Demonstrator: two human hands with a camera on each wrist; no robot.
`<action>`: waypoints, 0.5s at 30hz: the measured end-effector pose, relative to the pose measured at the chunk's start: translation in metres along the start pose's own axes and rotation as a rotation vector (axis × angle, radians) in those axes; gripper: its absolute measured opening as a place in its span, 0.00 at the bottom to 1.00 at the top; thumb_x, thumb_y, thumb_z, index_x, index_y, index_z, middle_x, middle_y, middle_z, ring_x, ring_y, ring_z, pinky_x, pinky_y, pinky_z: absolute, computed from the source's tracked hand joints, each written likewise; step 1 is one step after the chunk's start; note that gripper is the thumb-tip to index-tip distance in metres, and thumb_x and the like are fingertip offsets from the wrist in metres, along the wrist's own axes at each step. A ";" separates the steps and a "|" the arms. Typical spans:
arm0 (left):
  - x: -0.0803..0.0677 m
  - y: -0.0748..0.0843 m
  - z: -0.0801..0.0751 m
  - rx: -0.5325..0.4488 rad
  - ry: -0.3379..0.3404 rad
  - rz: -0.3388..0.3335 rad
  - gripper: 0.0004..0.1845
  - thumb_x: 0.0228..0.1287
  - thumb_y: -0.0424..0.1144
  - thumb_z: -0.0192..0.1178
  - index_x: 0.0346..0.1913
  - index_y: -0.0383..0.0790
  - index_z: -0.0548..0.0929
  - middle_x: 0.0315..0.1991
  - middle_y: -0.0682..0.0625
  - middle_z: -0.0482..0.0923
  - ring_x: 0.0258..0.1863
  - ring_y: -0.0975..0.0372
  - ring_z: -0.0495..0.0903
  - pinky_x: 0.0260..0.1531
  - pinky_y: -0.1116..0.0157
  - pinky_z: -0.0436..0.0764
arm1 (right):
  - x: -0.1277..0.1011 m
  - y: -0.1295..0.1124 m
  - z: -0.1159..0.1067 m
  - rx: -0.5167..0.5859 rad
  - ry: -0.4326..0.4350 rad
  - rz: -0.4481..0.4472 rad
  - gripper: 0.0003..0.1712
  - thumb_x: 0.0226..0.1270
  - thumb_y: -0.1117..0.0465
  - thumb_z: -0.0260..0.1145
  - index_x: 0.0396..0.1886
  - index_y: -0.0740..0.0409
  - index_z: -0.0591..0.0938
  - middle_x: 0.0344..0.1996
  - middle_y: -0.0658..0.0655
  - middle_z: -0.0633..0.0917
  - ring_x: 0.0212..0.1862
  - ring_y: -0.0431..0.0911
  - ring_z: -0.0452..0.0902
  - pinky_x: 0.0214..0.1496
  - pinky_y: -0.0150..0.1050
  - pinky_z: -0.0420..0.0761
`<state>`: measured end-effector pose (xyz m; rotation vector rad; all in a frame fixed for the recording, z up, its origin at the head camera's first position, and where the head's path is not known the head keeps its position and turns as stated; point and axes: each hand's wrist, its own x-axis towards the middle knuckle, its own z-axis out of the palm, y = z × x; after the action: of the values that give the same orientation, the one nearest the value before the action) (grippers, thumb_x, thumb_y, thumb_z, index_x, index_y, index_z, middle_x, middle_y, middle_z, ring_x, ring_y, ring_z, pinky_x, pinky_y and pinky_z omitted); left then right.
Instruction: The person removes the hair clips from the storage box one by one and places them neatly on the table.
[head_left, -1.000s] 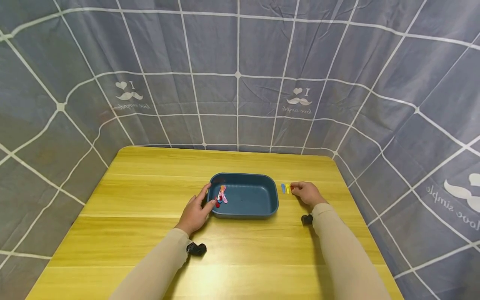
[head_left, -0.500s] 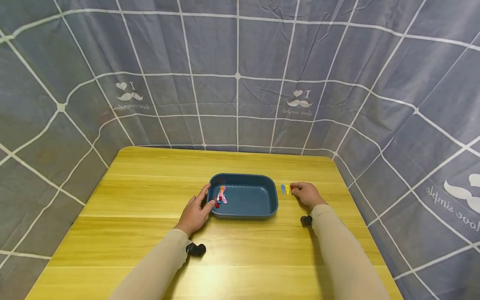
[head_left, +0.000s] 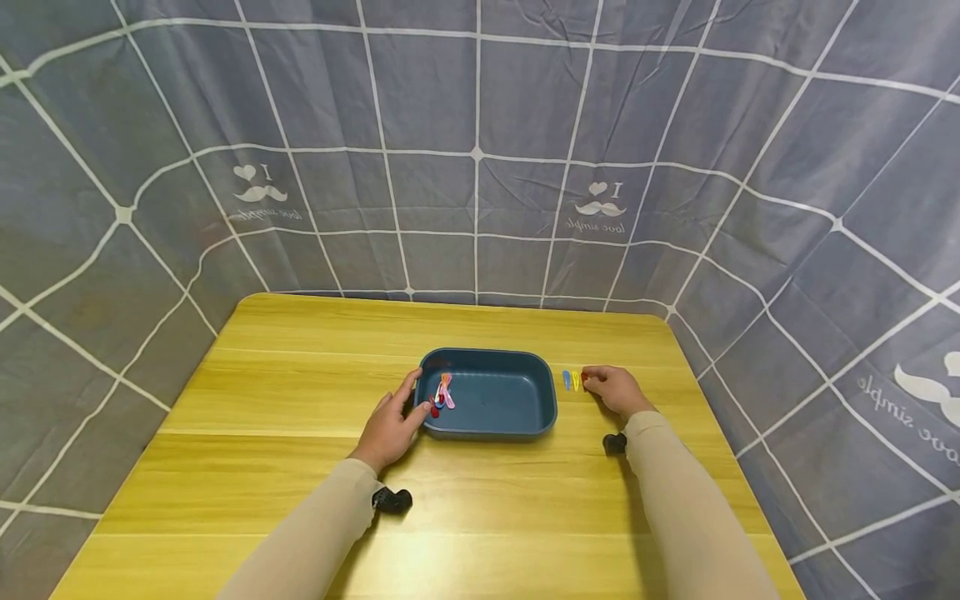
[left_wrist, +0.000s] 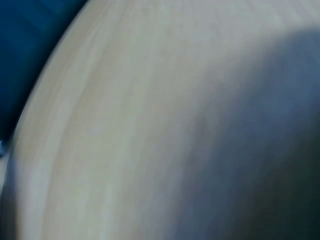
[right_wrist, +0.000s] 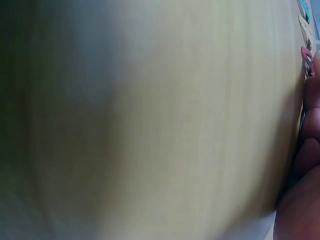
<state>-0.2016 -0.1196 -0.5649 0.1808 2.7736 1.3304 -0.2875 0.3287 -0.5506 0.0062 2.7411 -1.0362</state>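
A grey-blue cloth backdrop [head_left: 480, 125] with a white grid pattern and printed moustache motifs encloses the work area on three sides. In front of it stands a yellow wooden table [head_left: 300, 467] with visible grain.

A dark blue rectangular plastic tray [head_left: 517, 421] with rounded corners sits near the middle of the table. Inside its left end lies a small cluster of pink, red and blue hair clips [head_left: 442, 392].

The left hand [head_left: 390, 427] rests against the left end of the tray. The thumb lies along the near-left corner and the index finger extends up along the left rim; the fingers are straight to relaxed and clasp nothing. The cluster of clips lies just beyond the fingertips, inside the tray wall. The left wrist view is blurred; it shows only table surface and a blue edge at the upper left.

The right hand [head_left: 617, 390] rests on the table to the right of the tray, apart from it. Its fingertips are drawn together on a small red hair clip [head_left: 584, 379], which lies on the table. Whether the fingers pinch the clip or only touch it cannot be told. Just left of that contact point lie a yellow hair clip [head_left: 575, 379] and a blue hair clip [head_left: 566, 378], side by side, between the fingertips and the tray's right wall.

Both forearms wear beige sleeves [head_left: 675, 500].
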 end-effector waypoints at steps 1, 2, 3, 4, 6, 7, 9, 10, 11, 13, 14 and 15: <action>0.000 0.000 0.000 -0.002 0.002 0.003 0.35 0.80 0.60 0.53 0.84 0.69 0.55 0.78 0.41 0.69 0.81 0.34 0.56 0.80 0.34 0.54 | 0.000 0.001 0.000 0.008 -0.002 0.004 0.26 0.82 0.57 0.62 0.72 0.63 0.78 0.69 0.69 0.79 0.73 0.67 0.71 0.76 0.62 0.72; 0.000 -0.001 0.001 -0.003 0.004 0.004 0.35 0.80 0.60 0.53 0.84 0.69 0.55 0.78 0.41 0.70 0.81 0.34 0.56 0.80 0.34 0.54 | 0.001 0.002 -0.001 0.008 -0.003 0.003 0.26 0.82 0.57 0.62 0.72 0.63 0.78 0.69 0.69 0.79 0.73 0.67 0.71 0.76 0.62 0.71; 0.000 -0.001 0.001 -0.003 0.007 0.006 0.35 0.80 0.59 0.53 0.84 0.69 0.55 0.78 0.41 0.70 0.81 0.34 0.57 0.81 0.34 0.54 | 0.001 0.002 -0.002 0.014 -0.004 0.005 0.26 0.82 0.56 0.61 0.73 0.62 0.78 0.69 0.69 0.79 0.74 0.67 0.71 0.77 0.62 0.71; 0.001 -0.002 0.001 -0.005 0.009 0.008 0.35 0.80 0.59 0.53 0.84 0.69 0.55 0.77 0.41 0.70 0.81 0.34 0.57 0.80 0.34 0.54 | 0.001 0.003 -0.003 0.019 -0.003 0.008 0.26 0.82 0.55 0.61 0.73 0.62 0.78 0.70 0.69 0.79 0.74 0.67 0.70 0.77 0.62 0.70; 0.001 -0.003 0.001 -0.005 0.012 0.007 0.35 0.80 0.59 0.53 0.84 0.69 0.55 0.77 0.41 0.70 0.81 0.33 0.56 0.80 0.33 0.54 | 0.002 0.003 -0.005 0.021 0.006 0.017 0.26 0.82 0.54 0.61 0.72 0.60 0.79 0.69 0.68 0.80 0.73 0.66 0.72 0.76 0.61 0.72; 0.001 -0.003 0.002 -0.007 0.013 0.004 0.35 0.80 0.60 0.53 0.84 0.70 0.55 0.78 0.41 0.70 0.81 0.33 0.56 0.79 0.33 0.55 | 0.002 0.002 -0.007 0.018 0.017 0.015 0.26 0.82 0.53 0.61 0.72 0.61 0.79 0.67 0.68 0.81 0.71 0.65 0.74 0.74 0.61 0.74; 0.001 -0.004 0.002 -0.011 0.012 -0.002 0.35 0.80 0.60 0.53 0.84 0.70 0.55 0.78 0.41 0.69 0.81 0.32 0.55 0.79 0.31 0.55 | 0.001 -0.001 -0.011 0.028 0.046 0.012 0.26 0.82 0.53 0.61 0.71 0.62 0.79 0.63 0.69 0.84 0.64 0.64 0.79 0.68 0.59 0.79; 0.001 -0.004 0.002 -0.014 0.011 -0.003 0.35 0.80 0.61 0.53 0.84 0.70 0.55 0.79 0.42 0.68 0.81 0.32 0.54 0.78 0.31 0.55 | 0.001 -0.005 -0.014 0.026 0.066 0.004 0.26 0.82 0.54 0.61 0.71 0.63 0.79 0.60 0.69 0.85 0.60 0.62 0.81 0.64 0.57 0.81; 0.001 -0.005 0.002 -0.016 0.011 -0.006 0.35 0.80 0.62 0.53 0.83 0.71 0.55 0.79 0.42 0.68 0.81 0.32 0.53 0.78 0.31 0.55 | 0.001 -0.009 -0.016 0.022 0.083 -0.014 0.25 0.82 0.55 0.61 0.70 0.64 0.80 0.58 0.69 0.86 0.58 0.62 0.82 0.62 0.56 0.82; 0.001 -0.005 0.003 -0.016 0.011 -0.008 0.35 0.79 0.62 0.53 0.83 0.71 0.55 0.79 0.42 0.68 0.81 0.32 0.53 0.78 0.31 0.55 | 0.002 -0.020 -0.021 0.015 0.095 -0.062 0.25 0.83 0.56 0.60 0.71 0.65 0.79 0.57 0.69 0.86 0.55 0.61 0.82 0.60 0.56 0.82; 0.001 -0.005 0.002 -0.017 0.010 -0.006 0.35 0.79 0.62 0.53 0.84 0.70 0.55 0.79 0.42 0.68 0.81 0.31 0.53 0.78 0.31 0.54 | 0.002 -0.027 -0.023 0.014 0.092 -0.083 0.26 0.83 0.56 0.60 0.71 0.65 0.78 0.58 0.69 0.86 0.56 0.62 0.82 0.61 0.57 0.82; 0.001 -0.004 0.002 -0.015 0.011 -0.005 0.35 0.79 0.62 0.53 0.84 0.70 0.55 0.79 0.42 0.68 0.81 0.31 0.53 0.78 0.31 0.54 | 0.003 -0.036 -0.024 0.005 0.084 -0.106 0.26 0.83 0.55 0.60 0.72 0.65 0.78 0.59 0.68 0.86 0.58 0.62 0.82 0.63 0.58 0.82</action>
<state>-0.2023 -0.1204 -0.5699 0.1667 2.7701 1.3553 -0.2975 0.3174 -0.5101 -0.0975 2.8418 -1.0931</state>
